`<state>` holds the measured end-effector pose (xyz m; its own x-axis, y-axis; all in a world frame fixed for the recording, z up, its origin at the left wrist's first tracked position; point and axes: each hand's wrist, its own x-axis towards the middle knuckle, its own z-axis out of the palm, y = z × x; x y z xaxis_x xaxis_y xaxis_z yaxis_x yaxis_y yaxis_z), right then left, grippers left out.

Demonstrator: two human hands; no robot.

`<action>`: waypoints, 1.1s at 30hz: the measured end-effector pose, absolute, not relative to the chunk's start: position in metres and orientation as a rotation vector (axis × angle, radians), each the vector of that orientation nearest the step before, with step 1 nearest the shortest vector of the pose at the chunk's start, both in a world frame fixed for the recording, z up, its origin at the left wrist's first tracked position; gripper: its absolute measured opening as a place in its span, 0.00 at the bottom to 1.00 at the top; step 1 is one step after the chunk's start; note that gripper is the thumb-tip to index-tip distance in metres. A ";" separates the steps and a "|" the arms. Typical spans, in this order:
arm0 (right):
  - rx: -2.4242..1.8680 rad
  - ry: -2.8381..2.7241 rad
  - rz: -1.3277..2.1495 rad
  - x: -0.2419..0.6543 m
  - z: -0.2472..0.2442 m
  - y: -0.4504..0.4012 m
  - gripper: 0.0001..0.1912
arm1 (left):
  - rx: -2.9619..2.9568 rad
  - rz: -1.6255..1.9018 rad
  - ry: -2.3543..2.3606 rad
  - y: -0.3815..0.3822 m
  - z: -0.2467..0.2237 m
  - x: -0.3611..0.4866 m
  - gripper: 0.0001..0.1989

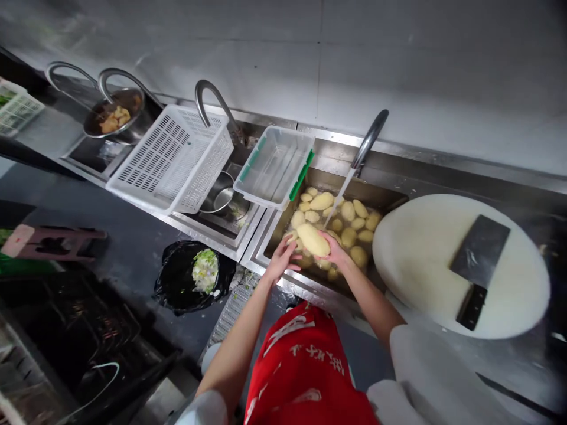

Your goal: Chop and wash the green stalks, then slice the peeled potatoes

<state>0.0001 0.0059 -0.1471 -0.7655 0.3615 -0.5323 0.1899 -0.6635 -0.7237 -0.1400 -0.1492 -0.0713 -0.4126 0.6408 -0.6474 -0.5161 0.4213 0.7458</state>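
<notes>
A large peeled potato [313, 239] is gripped at its right end by my right hand [335, 250], above the water in the sink. Close by on the left, my left hand [283, 258] has its fingers apart and holds nothing that I can see. Several peeled potatoes [348, 237] lie in the water of the metal sink [381, 199] beneath both hands. From the faucet [371, 139] a stream of water [340, 196] runs down just behind the held potato.
Right of the sink, a cleaver [481, 251] lies on a round white cutting board [416, 254]. To the left stand a clear plastic bin [272, 168], a white basket [195, 159] and a metal pot [133, 127] with food. A black-lined waste bin [175, 277] with scraps stands on the floor.
</notes>
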 end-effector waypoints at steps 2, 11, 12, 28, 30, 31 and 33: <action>-1.080 -1.348 2.703 0.004 -0.117 0.001 0.28 | 0.122 1.225 1.425 -0.127 -0.064 -0.134 0.37; -0.928 -1.315 2.241 0.089 -0.029 -0.056 0.22 | -0.141 1.572 0.985 -0.193 -0.056 -0.071 0.26; -0.854 -1.297 2.240 0.101 -0.023 -0.064 0.22 | -0.167 1.575 0.917 -0.199 -0.054 -0.061 0.27; -0.359 -1.562 2.245 0.127 0.013 -0.082 0.28 | 0.116 1.309 0.757 -0.206 -0.014 0.009 0.41; -0.381 -1.561 2.162 0.137 0.018 -0.075 0.26 | 0.159 1.295 0.772 -0.197 -0.011 0.016 0.42; -0.394 -1.570 2.113 0.143 0.022 -0.071 0.25 | 0.181 1.282 0.757 -0.191 -0.011 0.020 0.42; -0.426 -1.596 1.990 0.156 0.031 -0.060 0.23 | 0.214 1.261 0.710 -0.181 -0.013 0.027 0.44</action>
<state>0.1564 -0.0601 0.0312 -0.7992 0.5940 0.0912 -0.2180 -0.1452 -0.9651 0.0269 -0.1808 -0.0128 0.1268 0.9203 -0.3701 -0.7938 0.3178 0.5185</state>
